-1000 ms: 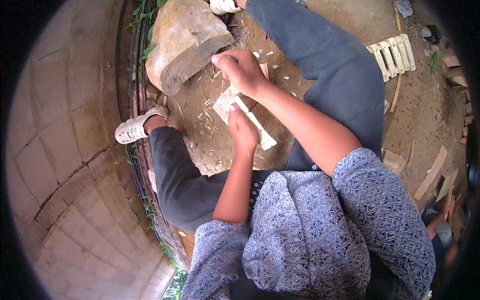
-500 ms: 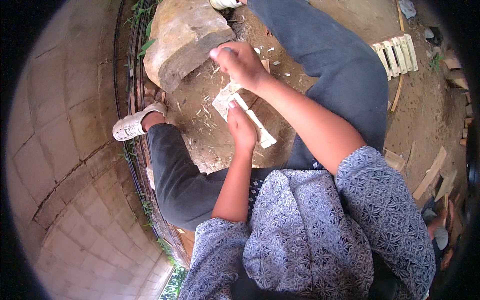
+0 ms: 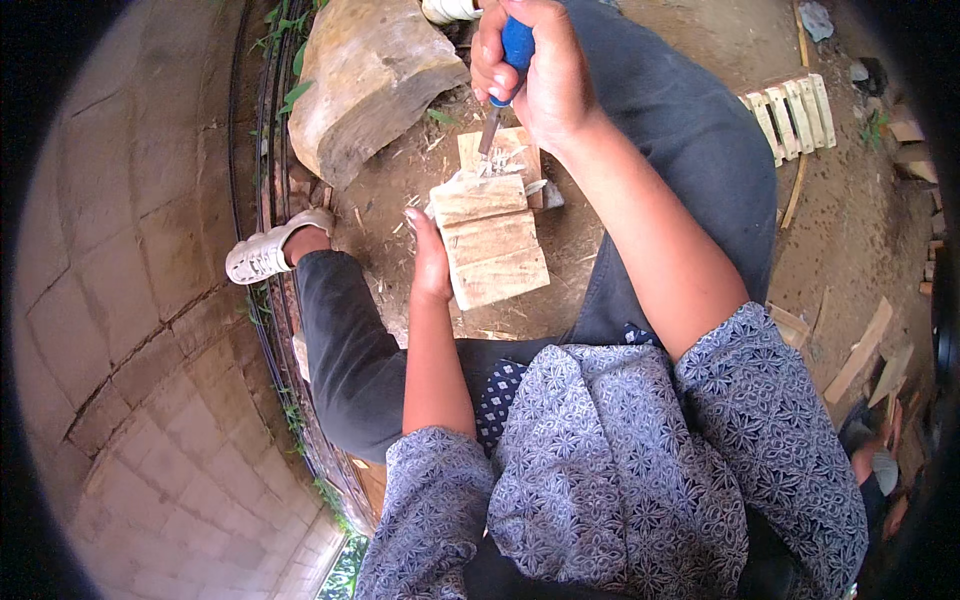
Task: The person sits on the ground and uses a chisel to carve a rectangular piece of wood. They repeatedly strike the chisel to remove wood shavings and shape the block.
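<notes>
- One pale block wall (image 3: 130,260) fills the left side, bent by the lens.
- The person's legs (image 3: 680,130), in dark trousers, spread to either side of the work, over bare earth (image 3: 570,235).
- A big tan stone (image 3: 365,90) sits beyond the left foot, near the right hand.
- The wooden block (image 3: 492,245), pale and crossed by a dark groove, is between the legs, just right of the left hand and tilted so that a broad face shows.
- The right hand (image 3: 545,80) is closed in a fist around the handle of a tool, thumb toward the handle's top.
- The left hand (image 3: 430,255) lies against the block's left side, thumb straight and apart from the fingers; these pass out of sight behind the wood, so how far they curl I cannot tell.
- A flat board (image 3: 525,148) shows past the block's far edge.
- The blue-handled tool (image 3: 517,45) points its metal blade down toward that edge; whether the tip touches wood cannot be made out.
- Shavings (image 3: 508,160), thin and pale, lie heaped on the board around the tip.
</notes>
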The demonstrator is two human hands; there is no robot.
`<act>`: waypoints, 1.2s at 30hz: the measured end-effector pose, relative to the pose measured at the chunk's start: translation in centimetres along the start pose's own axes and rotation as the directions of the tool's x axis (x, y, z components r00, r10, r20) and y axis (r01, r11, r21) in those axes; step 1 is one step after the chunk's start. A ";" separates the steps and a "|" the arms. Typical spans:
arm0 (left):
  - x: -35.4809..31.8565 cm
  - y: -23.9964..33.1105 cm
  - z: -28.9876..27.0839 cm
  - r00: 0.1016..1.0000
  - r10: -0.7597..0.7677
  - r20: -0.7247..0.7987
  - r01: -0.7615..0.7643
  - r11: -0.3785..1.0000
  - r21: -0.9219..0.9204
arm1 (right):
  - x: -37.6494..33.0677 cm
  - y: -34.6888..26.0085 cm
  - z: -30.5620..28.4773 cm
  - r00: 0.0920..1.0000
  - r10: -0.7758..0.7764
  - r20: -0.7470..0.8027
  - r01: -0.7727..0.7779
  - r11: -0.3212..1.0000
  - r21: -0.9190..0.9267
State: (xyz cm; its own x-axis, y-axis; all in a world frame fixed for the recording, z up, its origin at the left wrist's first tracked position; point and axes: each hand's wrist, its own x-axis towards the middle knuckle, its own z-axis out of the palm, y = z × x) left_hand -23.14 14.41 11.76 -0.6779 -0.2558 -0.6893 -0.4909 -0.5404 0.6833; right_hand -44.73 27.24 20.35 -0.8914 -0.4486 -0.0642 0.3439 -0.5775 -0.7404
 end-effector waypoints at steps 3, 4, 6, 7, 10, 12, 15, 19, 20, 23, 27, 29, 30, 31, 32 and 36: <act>2.4 -0.2 -2.1 0.971 0.200 -0.128 -0.103 0.841 0.531 | -0.4 -0.6 0.3 0.998 0.052 -0.026 -0.052 0.998 -0.026; 1.9 1.1 -1.1 0.936 0.292 -0.195 -0.098 0.750 0.654 | -0.4 -0.6 0.4 0.997 0.070 -0.039 -0.072 0.997 -0.040; 3.0 -0.3 -2.7 0.924 0.338 -0.177 -0.110 0.681 0.724 | -0.2 -0.4 0.0 0.996 0.086 0.014 -0.084 0.990 -0.111; 2.9 -0.2 -2.5 0.919 0.358 -0.165 -0.114 0.642 0.758 | -0.3 -0.1 -0.2 0.995 0.095 0.037 -0.088 0.985 -0.145; 2.0 -0.6 -1.2 0.910 0.406 -0.087 -0.176 0.568 0.804 | -0.7 1.6 -0.2 0.985 0.099 0.144 -0.074 0.983 -0.168; 1.5 -3.1 -1.0 0.852 0.523 -0.028 -0.133 0.268 0.954 | -1.0 2.2 0.4 0.969 0.151 0.195 -0.120 0.979 -0.165; 0.0 -3.3 1.5 0.850 0.525 -0.047 -0.033 0.142 0.989 | -1.1 2.4 0.3 0.962 0.159 0.221 -0.121 0.977 -0.177; -1.1 -0.8 1.6 0.899 0.433 0.066 -0.117 0.091 0.989 | -1.1 1.4 0.6 0.974 0.118 0.192 -0.090 0.985 -0.148; -1.7 0.6 1.8 0.917 0.376 0.132 -0.157 0.036 0.987 | -0.9 1.0 0.5 0.980 0.096 0.175 -0.072 0.988 -0.139; -2.8 4.0 2.6 0.889 0.263 0.375 -0.393 0.015 0.920 | -0.7 -0.1 0.7 0.989 0.087 0.119 -0.082 0.995 -0.052; -2.3 4.9 0.6 0.829 0.137 0.542 -0.549 0.019 0.835 | -1.4 -2.4 1.8 0.988 0.054 0.141 -0.040 0.994 -0.102; -2.6 5.4 1.2 0.846 0.152 0.510 -0.528 0.115 0.841 | -1.5 -2.4 0.3 0.966 0.009 0.257 0.044 0.979 -0.199; -2.9 5.6 1.6 0.855 0.158 0.494 -0.515 0.163 0.841 | -1.6 -2.1 -0.2 0.964 0.033 0.265 0.029 0.973 -0.227; -3.7 5.6 2.2 0.853 0.248 0.459 -0.498 0.128 0.857 | -1.7 -1.9 -0.4 0.959 0.060 0.277 0.012 0.969 -0.249; -3.7 5.4 2.4 0.843 0.319 0.433 -0.477 0.074 0.876 | -1.9 -1.5 -0.5 0.954 0.086 0.287 -0.005 0.963 -0.271; -2.8 3.2 3.3 0.732 0.586 0.348 -0.302 -0.179 0.936 | -2.4 0.2 -0.2 0.950 0.094 0.298 -0.016 0.967 -0.253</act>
State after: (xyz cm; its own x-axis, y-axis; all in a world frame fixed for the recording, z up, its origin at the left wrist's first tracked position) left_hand -24.59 16.11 16.68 -0.9742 -0.2247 -0.0201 -0.2197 0.9244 0.3119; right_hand -42.59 28.38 20.20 -0.7268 -0.6834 0.0690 0.2724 -0.3790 -0.8844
